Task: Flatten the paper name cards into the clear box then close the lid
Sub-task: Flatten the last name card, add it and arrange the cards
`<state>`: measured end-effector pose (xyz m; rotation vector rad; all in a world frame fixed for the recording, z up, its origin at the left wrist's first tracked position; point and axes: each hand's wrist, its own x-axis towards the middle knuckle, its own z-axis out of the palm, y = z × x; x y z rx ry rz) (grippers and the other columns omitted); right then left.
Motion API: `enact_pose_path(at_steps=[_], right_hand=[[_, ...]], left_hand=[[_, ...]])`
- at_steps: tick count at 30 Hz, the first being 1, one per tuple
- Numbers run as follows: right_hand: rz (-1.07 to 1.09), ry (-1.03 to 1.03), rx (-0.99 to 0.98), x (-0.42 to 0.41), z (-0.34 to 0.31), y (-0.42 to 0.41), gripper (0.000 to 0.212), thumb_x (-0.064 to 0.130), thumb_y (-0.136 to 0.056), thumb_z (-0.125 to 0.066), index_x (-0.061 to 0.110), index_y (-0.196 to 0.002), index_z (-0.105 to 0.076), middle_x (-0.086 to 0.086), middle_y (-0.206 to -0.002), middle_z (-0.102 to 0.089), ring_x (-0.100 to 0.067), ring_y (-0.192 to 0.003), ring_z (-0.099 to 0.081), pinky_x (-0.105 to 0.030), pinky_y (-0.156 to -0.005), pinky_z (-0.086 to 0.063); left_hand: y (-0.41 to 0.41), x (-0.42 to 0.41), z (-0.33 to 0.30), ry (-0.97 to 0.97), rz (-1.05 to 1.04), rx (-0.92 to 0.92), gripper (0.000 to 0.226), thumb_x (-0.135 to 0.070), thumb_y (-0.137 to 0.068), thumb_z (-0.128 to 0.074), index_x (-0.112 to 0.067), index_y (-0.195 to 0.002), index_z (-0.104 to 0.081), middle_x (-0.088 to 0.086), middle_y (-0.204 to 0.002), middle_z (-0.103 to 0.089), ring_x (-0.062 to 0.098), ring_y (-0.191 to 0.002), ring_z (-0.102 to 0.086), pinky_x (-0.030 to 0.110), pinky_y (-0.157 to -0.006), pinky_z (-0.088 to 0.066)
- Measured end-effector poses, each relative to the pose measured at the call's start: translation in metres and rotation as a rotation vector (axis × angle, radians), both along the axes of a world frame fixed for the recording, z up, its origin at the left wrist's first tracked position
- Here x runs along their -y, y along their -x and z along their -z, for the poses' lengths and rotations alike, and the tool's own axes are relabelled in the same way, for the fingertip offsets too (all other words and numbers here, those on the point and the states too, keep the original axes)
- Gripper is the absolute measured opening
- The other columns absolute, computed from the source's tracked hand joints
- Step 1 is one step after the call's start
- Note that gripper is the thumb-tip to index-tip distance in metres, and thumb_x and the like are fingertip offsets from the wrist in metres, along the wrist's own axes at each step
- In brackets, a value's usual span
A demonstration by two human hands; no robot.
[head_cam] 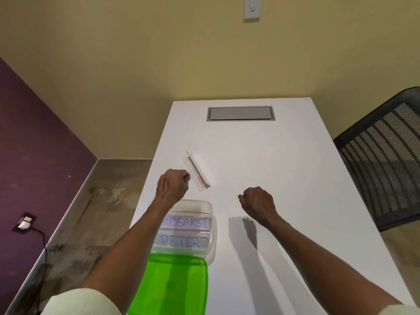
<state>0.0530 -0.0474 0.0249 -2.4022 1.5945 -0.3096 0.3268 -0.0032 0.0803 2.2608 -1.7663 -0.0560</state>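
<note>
the left hand (pixel 173 184) is held above the white surface (pixel 284 178), just beyond the far rim of the clear box (pixel 210 223). its fingers are curled under into a loose fist. the knuckles sit just beside the near end of a folded name card (pixel 197 170), but whether the fingertips touch or pinch that card cannot be told from the head view; the hand hides them.

the right hand (pixel 258 202) hovers over bare surface to the right of the box, well apart from the card. its fingers are curled in and nothing is visible in its grip. its shadow falls on the surface below and toward the person.

the folded name card lies on the surface beyond the box, set diagonally, with a small red mark near its nearer end.

the clear box stands near the left edge of the surface, lid off. two name cards lie flat inside it: the farther one (pixel 188 223) reads "kosaksi" with the first letter partly hidden by the left forearm, and the nearer one (pixel 180 242) reads "peter".

the green lid (pixel 172 285) lies on the near side of the box, its far edge touching or overlapping the box's near rim.

a grey hatch (pixel 240 113) is set in the far end of the surface. a black mesh chair (pixel 384 160) stands at the right.
</note>
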Motion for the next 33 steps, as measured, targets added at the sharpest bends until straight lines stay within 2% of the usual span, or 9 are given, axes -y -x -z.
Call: enact_pose_path(at_steps=[6, 13, 15, 17, 20, 24, 27, 30, 33], right_hand=[[0.082, -0.180, 0.084, 0.022, 0.003, -0.006, 0.037, 0.019, -0.079, -0.049, 0.019, -0.056, -0.020, 0.003, -0.052, -0.023, -0.022, -0.060, -0.026, -0.028, -0.047, -0.019], [0.076, -0.286, 0.124, 0.043, 0.019, -0.032, 0.036, 0.019, -0.081, -0.048, 0.021, -0.056, -0.022, 0.005, -0.053, -0.029, -0.022, -0.062, -0.030, -0.026, -0.048, -0.020], [0.085, -0.333, 0.125, 0.050, 0.025, -0.041, 0.031, 0.019, -0.081, -0.046, 0.020, -0.055, -0.029, 0.004, -0.054, -0.039, -0.024, -0.059, -0.038, -0.024, -0.047, -0.025], [0.091, -0.382, 0.105, 0.057, 0.031, -0.050, 0.029, 0.018, -0.083, -0.045, 0.016, -0.056, -0.034, 0.000, -0.058, -0.049, -0.027, -0.057, -0.046, -0.026, -0.049, -0.032], [0.105, -0.501, 0.117, 0.068, 0.041, -0.063, 0.030, 0.016, -0.084, -0.045, 0.015, -0.056, -0.033, -0.003, -0.062, -0.050, -0.028, -0.061, -0.046, -0.028, -0.048, -0.032], [0.179, -0.751, 0.278, 0.084, 0.058, -0.078, 0.020, 0.018, -0.078, -0.047, 0.007, -0.068, -0.060, -0.010, -0.073, -0.069, -0.025, -0.066, -0.066, -0.032, -0.060, -0.055], [0.213, -0.890, 0.371, 0.089, 0.064, -0.086, 0.019, 0.017, -0.086, -0.054, 0.006, -0.082, -0.069, -0.007, -0.076, -0.070, -0.015, -0.061, -0.061, -0.021, -0.054, -0.047], [0.248, -0.976, 0.443, 0.091, 0.078, -0.094, 0.015, 0.008, -0.080, -0.057, 0.000, -0.072, -0.068, -0.010, -0.071, -0.070, -0.013, -0.055, -0.055, -0.020, -0.051, -0.044], [0.284, -1.015, 0.448, 0.093, 0.086, -0.100, 0.014, 0.015, -0.066, -0.058, 0.005, -0.059, -0.063, -0.006, -0.063, -0.071, -0.016, -0.048, -0.051, -0.024, -0.050, -0.043]], left_hand=[[-0.001, 0.027, -0.003, -0.010, -0.043, -0.009, 0.022, -0.025, -0.089, -0.053, -0.012, -0.075, -0.066, 0.004, -0.068, -0.067, 0.026, -0.066, -0.062, 0.034, -0.055, -0.052], [-0.016, 0.060, 0.008, -0.082, -0.075, 0.012, 0.021, -0.022, -0.087, -0.051, -0.010, -0.075, -0.065, 0.007, -0.069, -0.065, 0.028, -0.064, -0.059, 0.033, -0.055, -0.049], [-0.021, 0.069, 0.012, -0.093, -0.087, -0.003, 0.021, -0.022, -0.086, -0.052, -0.011, -0.077, -0.067, 0.004, -0.069, -0.065, 0.027, -0.065, -0.057, 0.033, -0.057, -0.049], [-0.026, 0.080, 0.017, -0.097, -0.103, -0.004, 0.020, -0.022, -0.087, -0.052, -0.012, -0.080, -0.068, 0.005, -0.075, -0.068, 0.028, -0.070, -0.058, 0.032, -0.060, -0.048], [-0.033, 0.096, 0.025, -0.097, -0.108, -0.007, 0.020, -0.025, -0.090, -0.054, -0.013, -0.090, -0.070, 0.007, -0.088, -0.072, 0.028, -0.080, -0.060, 0.032, -0.066, -0.047], [-0.042, 0.121, 0.033, -0.151, -0.148, -0.058, 0.028, -0.028, -0.092, -0.057, -0.017, -0.116, -0.066, 0.007, -0.116, -0.068, 0.031, -0.111, -0.058, 0.038, -0.085, -0.048], [-0.050, 0.141, 0.041, -0.206, -0.176, -0.072, 0.034, -0.028, -0.093, -0.055, -0.019, -0.125, -0.061, 0.007, -0.129, -0.061, 0.030, -0.123, -0.050, 0.041, -0.095, -0.043], [-0.057, 0.158, 0.051, -0.241, -0.202, -0.079, 0.035, -0.028, -0.094, -0.053, -0.019, -0.128, -0.058, 0.011, -0.130, -0.060, 0.032, -0.123, -0.050, 0.042, -0.096, -0.043], [-0.061, 0.171, 0.062, -0.279, -0.200, -0.066, 0.030, -0.025, -0.094, -0.048, -0.012, -0.118, -0.060, 0.017, -0.117, -0.063, 0.039, -0.111, -0.055, 0.042, -0.084, -0.046]])
